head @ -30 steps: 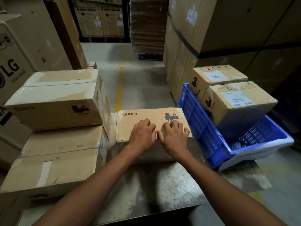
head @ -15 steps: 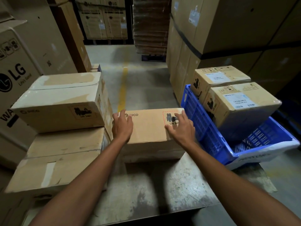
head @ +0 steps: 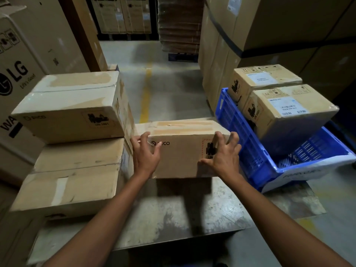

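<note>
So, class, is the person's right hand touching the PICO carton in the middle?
Touching. The head view shows the right hand with fingers hooked over the top right edge of the PICO carton, thumb pressed on its front face.

One camera, wide-angle, on my head — faces forward and tilted down along both forearms. Close in: my left hand (head: pixel 146 155) and right hand (head: pixel 223 158) land mid-frame on the carton (head: pixel 183 157), at the end of my outstretched arms. The metal table (head: pixel 173 214) fills the bottom of frame. The stacked cartons (head: pixel 73 120) crowd the left edge, the blue crate (head: pixel 250 151) the right. Top of frame runs down the aisle floor (head: pixel 163 83) to the far stacks (head: pixel 179 26) — straight edges bow toward the corners.
</note>
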The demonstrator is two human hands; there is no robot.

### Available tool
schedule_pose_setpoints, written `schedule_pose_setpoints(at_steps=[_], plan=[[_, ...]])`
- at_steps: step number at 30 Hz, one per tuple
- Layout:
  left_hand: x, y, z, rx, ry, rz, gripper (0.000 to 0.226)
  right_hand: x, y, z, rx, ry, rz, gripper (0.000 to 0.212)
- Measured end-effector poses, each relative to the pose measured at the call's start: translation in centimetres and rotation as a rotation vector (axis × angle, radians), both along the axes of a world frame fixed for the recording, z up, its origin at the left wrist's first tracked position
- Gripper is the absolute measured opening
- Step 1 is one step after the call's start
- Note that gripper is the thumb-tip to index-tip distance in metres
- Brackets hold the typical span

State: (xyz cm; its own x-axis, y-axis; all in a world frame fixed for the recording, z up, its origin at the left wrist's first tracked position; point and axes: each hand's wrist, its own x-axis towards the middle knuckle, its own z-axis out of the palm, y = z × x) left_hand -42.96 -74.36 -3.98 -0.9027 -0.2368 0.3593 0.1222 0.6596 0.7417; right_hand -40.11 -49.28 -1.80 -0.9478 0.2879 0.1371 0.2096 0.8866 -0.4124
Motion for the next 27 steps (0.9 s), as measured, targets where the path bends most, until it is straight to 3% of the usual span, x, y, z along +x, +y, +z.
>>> schedule_pose_setpoints(at_steps=[5, 11, 14, 17, 19, 22, 25, 27], plan=[[3.1, -0.4, -2.6, 0.034, -0.095, -0.103, 0.057, 2.5, -0.6, -2.6, -0.103, 0.055, -0.024, 0.077], [6.1, -0.3, -6.4, 0.045, -0.251, -0.101, 0.059, 4.5, -0.9, -5.7, -0.123, -0.031, -0.019, 0.057], [6.8, -0.6, -7.1, -0.035, -0.258, -0.124, 0.057, 4.5, -1.2, -6.1, 0.048, -0.052, -0.023, 0.052], [6.4, -0.7, -6.8, -0.260, -0.122, -0.131, 0.044, 4.1, -2.8, -5.8, 0.187, -0.058, 0.110, 0.049], [5.6, -0.5, -6.3, -0.393, -0.059, -0.190, 0.043, 3.4, -4.6, -5.6, 0.147, -0.051, 0.296, 0.052], [4.7, -0.3, -5.7, -0.533, -0.118, -0.302, 0.057, 2.4, -7.6, -5.6, 0.140, -0.094, 0.530, 0.073], [4.5, -0.1, -5.5, -0.675, -0.253, -0.335, 0.066, 1.7, -9.4, -5.4, 0.174, -0.198, 0.601, 0.098], [4.5, -0.1, -5.2, -0.698, -0.306, -0.349, 0.070, 1.7, -9.7, -5.4, 0.194, -0.219, 0.602, 0.100]])
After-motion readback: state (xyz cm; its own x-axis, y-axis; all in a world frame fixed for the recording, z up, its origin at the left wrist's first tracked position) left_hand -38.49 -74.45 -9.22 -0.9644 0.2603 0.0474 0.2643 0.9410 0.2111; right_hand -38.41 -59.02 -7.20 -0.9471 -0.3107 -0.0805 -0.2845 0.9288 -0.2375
